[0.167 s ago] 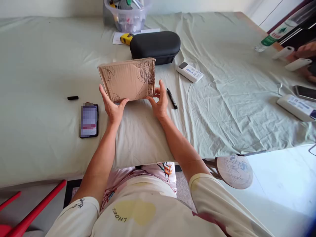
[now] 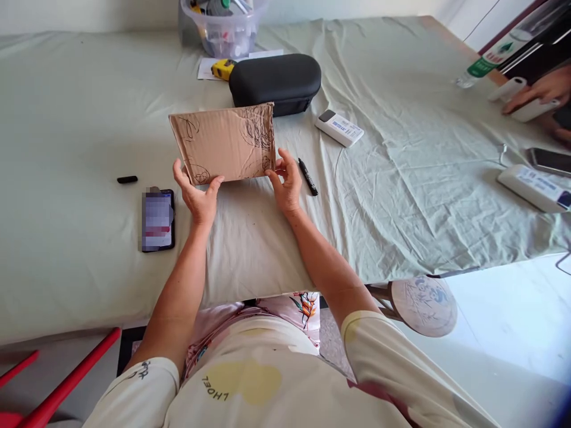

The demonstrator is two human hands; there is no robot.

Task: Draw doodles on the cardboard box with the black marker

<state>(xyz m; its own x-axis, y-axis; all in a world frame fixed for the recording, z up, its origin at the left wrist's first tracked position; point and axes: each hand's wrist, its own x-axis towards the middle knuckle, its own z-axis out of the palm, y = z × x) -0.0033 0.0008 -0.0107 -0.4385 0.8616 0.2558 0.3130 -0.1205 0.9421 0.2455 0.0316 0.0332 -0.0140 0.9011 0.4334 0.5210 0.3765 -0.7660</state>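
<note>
So the cardboard (image 2: pixel 225 142) is being held up off the cloth (image 2: pixel 401 178) by its bottom corners, left hand (image 2: pixel 198 193) pinching one and right hand (image 2: pixel 285 184) the other, and it's already been scribbled on in a few spots with plenty of bare brown left. The marker (image 2: pixel 307 176) is lying capless just right of the right hand, with the cap (image 2: pixel 127 179) parked well off to the left. Counted up: one cardboard, one marker, one cap, one phone (image 2: pixel 157 220), one black case (image 2: pixel 274 82), two remotes (image 2: pixel 339 127).
</note>
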